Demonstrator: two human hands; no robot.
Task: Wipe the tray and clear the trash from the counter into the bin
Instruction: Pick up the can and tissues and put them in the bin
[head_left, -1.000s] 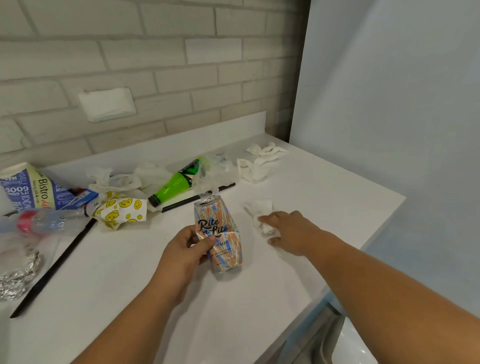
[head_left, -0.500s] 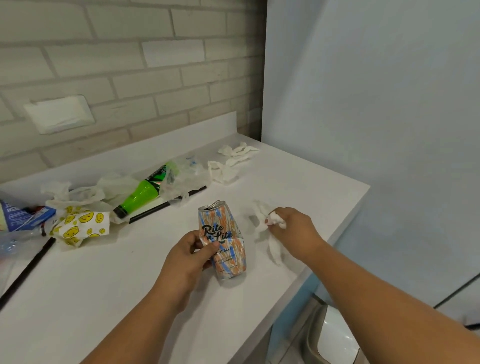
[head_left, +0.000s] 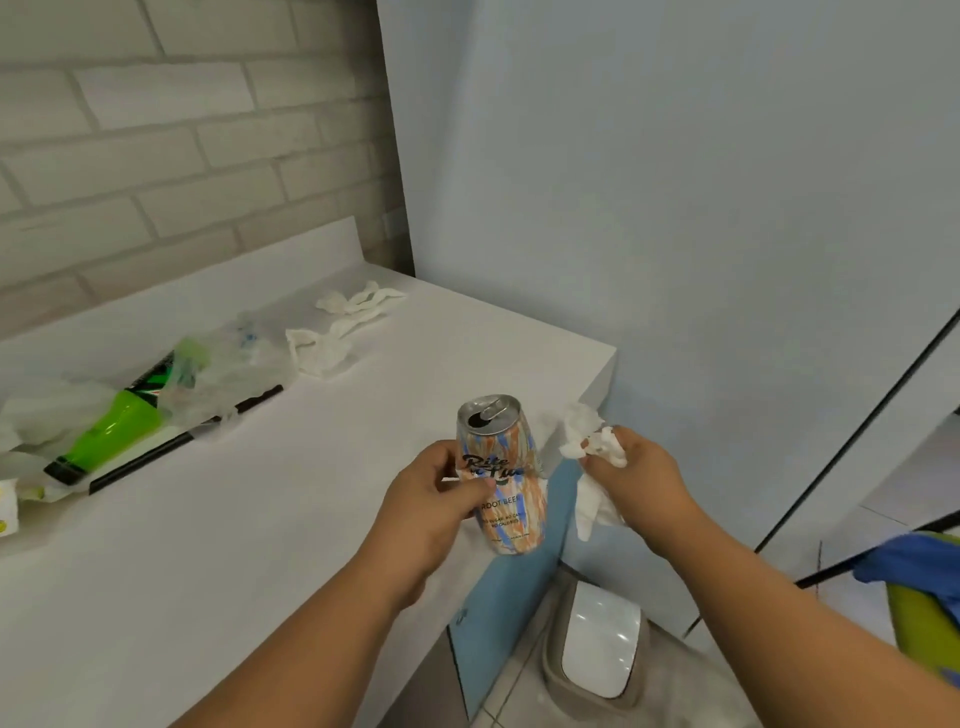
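My left hand (head_left: 434, 501) grips a dented orange and blue root beer can (head_left: 501, 478), lifted off the white counter (head_left: 218, 545) near its right edge. My right hand (head_left: 636, 475) holds a crumpled white tissue (head_left: 589, 470) in the air just past the counter's corner. On the floor below, beside the counter's blue side panel, stands the bin (head_left: 600, 644) with its white lid shut. A green bottle (head_left: 117, 421) lies at the counter's left under clear plastic wrap (head_left: 228, 364). More crumpled white tissues (head_left: 332, 332) lie near the back wall.
A black straw (head_left: 187, 439) lies in front of the green bottle. A pale blue wall rises right of the counter. At the far right edge there is a green and blue object (head_left: 930, 587). White paper scraps sit at the counter's far left.
The view has swung right, so the bin now shows. Both hands lifted their loads, the can and the tissue, off the counter and carried them to its right edge.
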